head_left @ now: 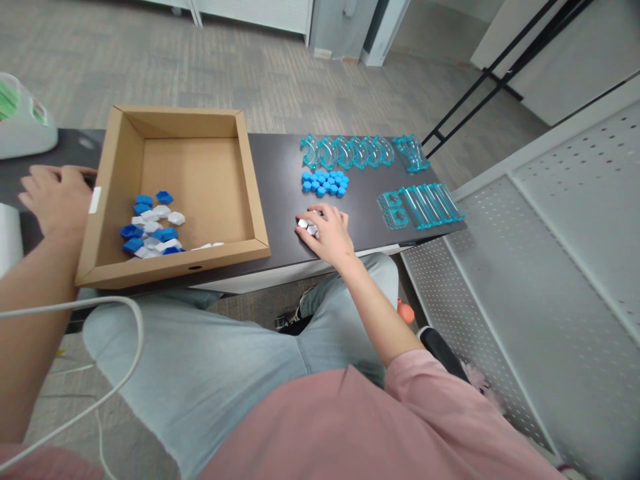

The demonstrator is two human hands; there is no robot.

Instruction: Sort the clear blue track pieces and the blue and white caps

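My right hand (330,233) is on the dark tabletop, its thumb and fingers curved around a small cluster of white hexagonal pieces (307,228); the palm hides part of the cluster. Just beyond it, several blue hexagonal pieces (325,183) are packed close together. A cardboard box (255,193) without a lid stands to the left, and loose blue hexagonal pieces (131,231) and white ones (176,218) lie mixed in its near left corner. Beside the box's left wall rests my left hand (60,200), fingers spread, with no piece visible in it.
Several curved clear-teal plastic parts (345,152) form a row at the table's back. Straight teal tubes (433,205) and flat teal parts (395,210) lie right, with more teal parts (411,153) behind. A white container (25,120) stands far left. A white cable (135,333) loops over my lap.
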